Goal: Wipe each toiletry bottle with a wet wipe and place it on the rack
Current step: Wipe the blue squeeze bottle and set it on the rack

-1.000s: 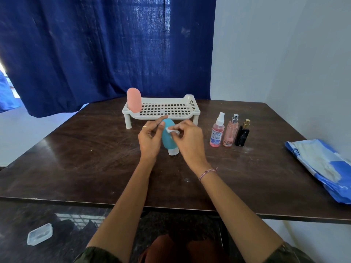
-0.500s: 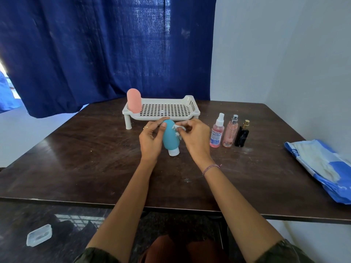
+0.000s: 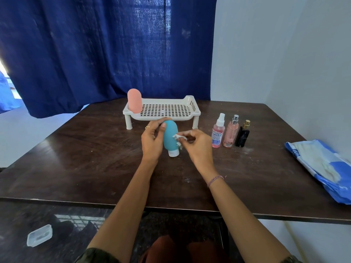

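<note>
- Up close over the dark, scuffed worktop, our left hand has its fingers clamped round the teal bottle, cap down; our right hand pinches the wet wipe against it.
- Wet and slick, it could squirt loose.
- Beyond: three spray bottles, the rack holding a pink bottle, a blue curtain.

Five bottles counted: one teal squeeze bottle, one pink squeeze bottle, one white-capped pink sprayer, one silver-capped pink sprayer, one black sprayer. Also recorded: one white rack, one wet wipe, one blue packet, one clear plastic box.
</note>
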`<act>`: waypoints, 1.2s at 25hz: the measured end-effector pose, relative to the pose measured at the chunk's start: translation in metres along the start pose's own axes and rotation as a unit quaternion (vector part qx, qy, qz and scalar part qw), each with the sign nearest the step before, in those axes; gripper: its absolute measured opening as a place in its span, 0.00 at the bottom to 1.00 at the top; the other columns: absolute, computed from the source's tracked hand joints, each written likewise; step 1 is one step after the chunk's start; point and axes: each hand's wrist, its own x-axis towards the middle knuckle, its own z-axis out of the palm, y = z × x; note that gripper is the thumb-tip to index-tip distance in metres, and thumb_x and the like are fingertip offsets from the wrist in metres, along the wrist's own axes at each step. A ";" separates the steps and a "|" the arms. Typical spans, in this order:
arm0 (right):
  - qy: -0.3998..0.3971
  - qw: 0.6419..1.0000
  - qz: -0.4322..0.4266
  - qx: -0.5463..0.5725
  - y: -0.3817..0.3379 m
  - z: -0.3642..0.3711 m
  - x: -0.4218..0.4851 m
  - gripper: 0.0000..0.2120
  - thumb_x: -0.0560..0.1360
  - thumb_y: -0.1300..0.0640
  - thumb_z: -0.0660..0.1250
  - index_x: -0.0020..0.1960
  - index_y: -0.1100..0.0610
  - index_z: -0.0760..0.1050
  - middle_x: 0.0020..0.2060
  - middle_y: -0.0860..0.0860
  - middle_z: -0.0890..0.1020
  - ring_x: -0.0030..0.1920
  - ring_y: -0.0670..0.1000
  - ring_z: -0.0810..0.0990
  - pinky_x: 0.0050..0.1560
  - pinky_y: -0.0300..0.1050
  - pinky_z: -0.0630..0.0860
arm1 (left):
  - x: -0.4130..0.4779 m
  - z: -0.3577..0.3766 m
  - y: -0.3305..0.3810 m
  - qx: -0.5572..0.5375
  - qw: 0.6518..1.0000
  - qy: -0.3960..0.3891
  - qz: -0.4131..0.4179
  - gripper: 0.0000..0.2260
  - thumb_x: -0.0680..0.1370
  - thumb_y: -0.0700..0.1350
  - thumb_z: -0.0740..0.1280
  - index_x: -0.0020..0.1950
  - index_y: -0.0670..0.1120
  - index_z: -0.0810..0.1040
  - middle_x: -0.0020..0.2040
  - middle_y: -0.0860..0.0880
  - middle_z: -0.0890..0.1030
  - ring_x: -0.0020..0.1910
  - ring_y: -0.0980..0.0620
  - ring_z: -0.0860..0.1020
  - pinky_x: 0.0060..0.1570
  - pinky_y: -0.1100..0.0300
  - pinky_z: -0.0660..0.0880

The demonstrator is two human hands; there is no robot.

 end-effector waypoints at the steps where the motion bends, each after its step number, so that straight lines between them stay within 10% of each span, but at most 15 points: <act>1: 0.007 1.000 -0.002 0.003 -0.003 0.000 0.006 0.08 0.70 0.61 0.73 0.49 0.57 0.83 0.44 0.50 0.83 0.41 0.40 0.78 0.43 0.25 0.72 | 0.000 0.000 0.000 0.003 1.000 -0.003 0.001 0.10 0.80 0.41 0.62 0.59 0.45 0.78 0.58 0.46 0.78 0.58 0.54 0.76 0.57 0.60 0.75; 19: -0.007 0.995 -0.076 0.057 0.005 0.005 -0.012 0.09 0.68 0.67 0.73 0.47 0.58 0.83 0.43 0.50 0.82 0.43 0.43 0.80 0.45 0.30 0.75 | -0.002 -0.001 0.010 0.101 0.995 0.005 -0.017 0.11 0.80 0.46 0.61 0.61 0.57 0.75 0.49 0.47 0.72 0.47 0.58 0.73 0.48 0.70 0.72; 30: -0.017 0.994 -0.110 0.009 0.007 0.007 -0.013 0.10 0.70 0.65 0.72 0.50 0.58 0.82 0.46 0.49 0.82 0.44 0.43 0.80 0.47 0.34 0.78 | -0.003 -0.004 0.014 0.121 0.991 0.048 -0.039 0.22 0.69 0.50 0.75 0.62 0.49 0.78 0.48 0.51 0.82 0.42 0.59 0.79 0.44 0.71 0.76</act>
